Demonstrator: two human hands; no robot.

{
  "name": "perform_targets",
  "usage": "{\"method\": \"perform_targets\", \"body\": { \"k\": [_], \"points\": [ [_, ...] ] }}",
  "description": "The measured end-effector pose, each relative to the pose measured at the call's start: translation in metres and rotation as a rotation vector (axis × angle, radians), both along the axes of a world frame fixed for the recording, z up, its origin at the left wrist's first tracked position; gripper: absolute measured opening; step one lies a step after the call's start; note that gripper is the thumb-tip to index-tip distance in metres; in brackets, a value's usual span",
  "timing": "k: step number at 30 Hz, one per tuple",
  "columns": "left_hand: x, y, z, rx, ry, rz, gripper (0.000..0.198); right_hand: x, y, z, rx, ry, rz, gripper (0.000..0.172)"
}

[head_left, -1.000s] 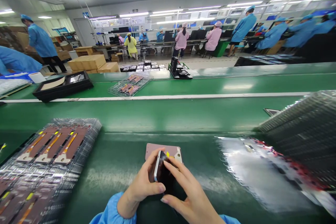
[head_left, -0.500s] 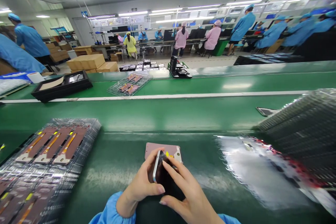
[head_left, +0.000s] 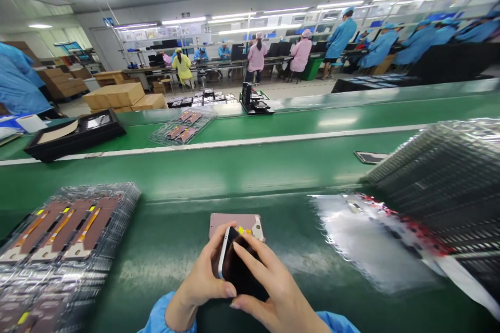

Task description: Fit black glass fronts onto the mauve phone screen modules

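Note:
A smartphone (head_left: 242,269) with a dark screen and a silvery edge is held tilted between my hands, low in the middle of the view. My left hand (head_left: 201,276) wraps its left side, thumb at the lower edge. Against the screen and far edge lie the fingers of my right hand (head_left: 275,283), its thumb at the near edge. Just behind the phone, flat on the green bench, is a brownish display panel (head_left: 224,221) with a yellow tab and a pale end. My hands partly cover it.
To the left, a clear plastic tray (head_left: 130,203) holds several similar panels. At right, plastic bags (head_left: 363,250) lie before a stack of clear trays (head_left: 445,171). A black tray (head_left: 78,132), another panel tray (head_left: 203,119) and a black stand (head_left: 253,101) are farther back. Co-workers sit and stand beyond.
The view has turned slightly to the right, so the bench items sit farther left. Both hands keep nearly the same hold on the smartphone.

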State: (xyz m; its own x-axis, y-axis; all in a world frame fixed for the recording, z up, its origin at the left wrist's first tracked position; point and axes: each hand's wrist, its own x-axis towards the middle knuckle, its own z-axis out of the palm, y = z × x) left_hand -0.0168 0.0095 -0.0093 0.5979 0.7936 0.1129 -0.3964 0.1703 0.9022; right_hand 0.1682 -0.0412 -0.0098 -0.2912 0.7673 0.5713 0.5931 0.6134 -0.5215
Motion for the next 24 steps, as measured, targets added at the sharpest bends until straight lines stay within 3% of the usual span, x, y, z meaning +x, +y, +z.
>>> {"method": "perform_targets", "body": {
  "k": [13,24],
  "points": [
    [-0.001,0.002,0.0,-0.01,-0.033,-0.032,0.09,-0.003,-0.001,0.005,-0.085,0.046,0.035,0.07],
    [-0.005,0.007,0.009,-0.025,0.107,0.001,0.095,-0.005,0.003,0.014,-0.091,0.011,0.011,0.074]
  ]
}}
